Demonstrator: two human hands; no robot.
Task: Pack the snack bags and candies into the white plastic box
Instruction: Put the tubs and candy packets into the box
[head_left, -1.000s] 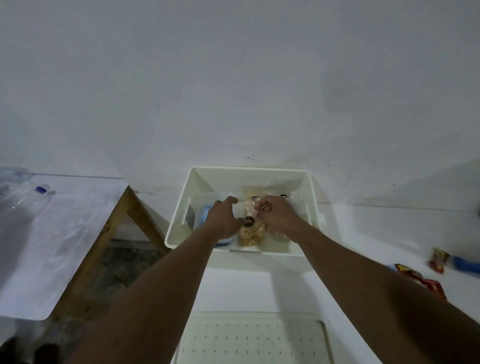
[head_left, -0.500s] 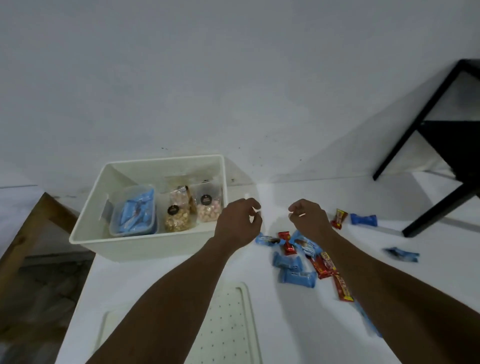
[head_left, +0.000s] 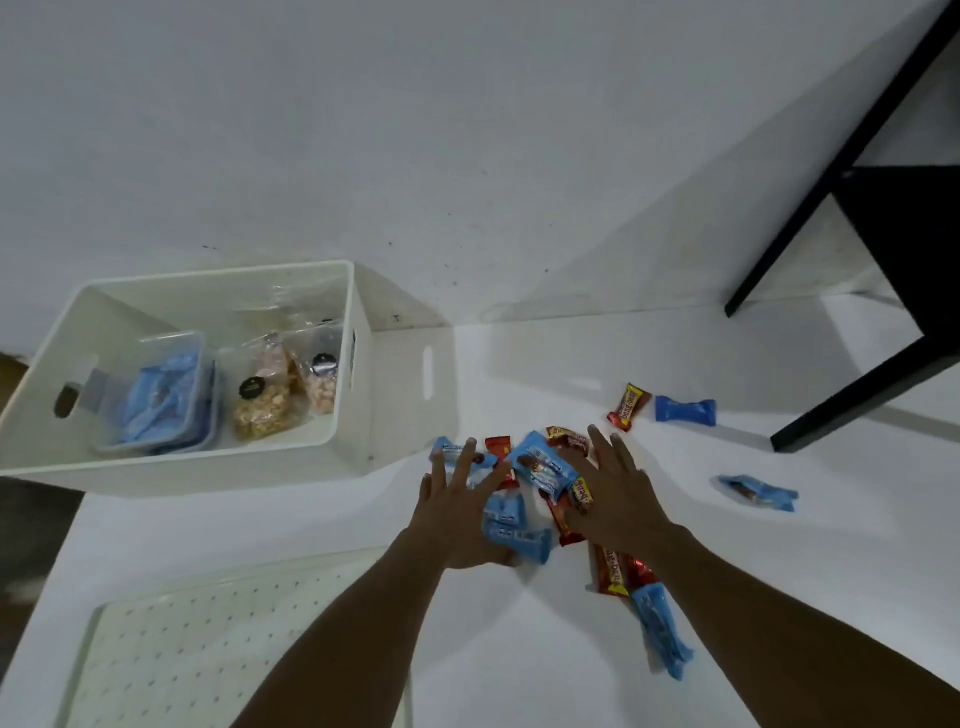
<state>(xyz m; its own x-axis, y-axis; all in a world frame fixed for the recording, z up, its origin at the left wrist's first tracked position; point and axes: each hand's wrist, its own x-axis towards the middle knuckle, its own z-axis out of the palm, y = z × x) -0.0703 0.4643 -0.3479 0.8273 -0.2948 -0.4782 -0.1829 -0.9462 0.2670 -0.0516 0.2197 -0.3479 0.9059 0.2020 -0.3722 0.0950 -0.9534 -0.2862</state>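
Note:
The white plastic box (head_left: 363, 374) stands at the left on the white table. Inside it are a clear tub of blue candies (head_left: 161, 400) and two clear snack bags (head_left: 283, 384) with dark round labels. To its right lies a pile of blue and red candies (head_left: 540, 470). My left hand (head_left: 457, 512) is spread flat on the pile's left side, over blue wrappers. My right hand (head_left: 618, 493) is spread flat on the right side, over red bars. Neither hand grips anything. Stray candies lie apart: a red one (head_left: 629, 406), a blue one (head_left: 684, 410), another blue one (head_left: 758, 492).
A white perforated lid (head_left: 208, 639) lies at the near left of the table. More candies (head_left: 639, 597) lie by my right forearm. A black metal frame (head_left: 862, 270) stands at the far right. The white wall rises behind the box. The table's left edge drops off beside the box.
My hands left the box, where they had set a snack bag, and moved right. From loosely curled above the candies they spread open and dropped onto the pile. The view swung right.

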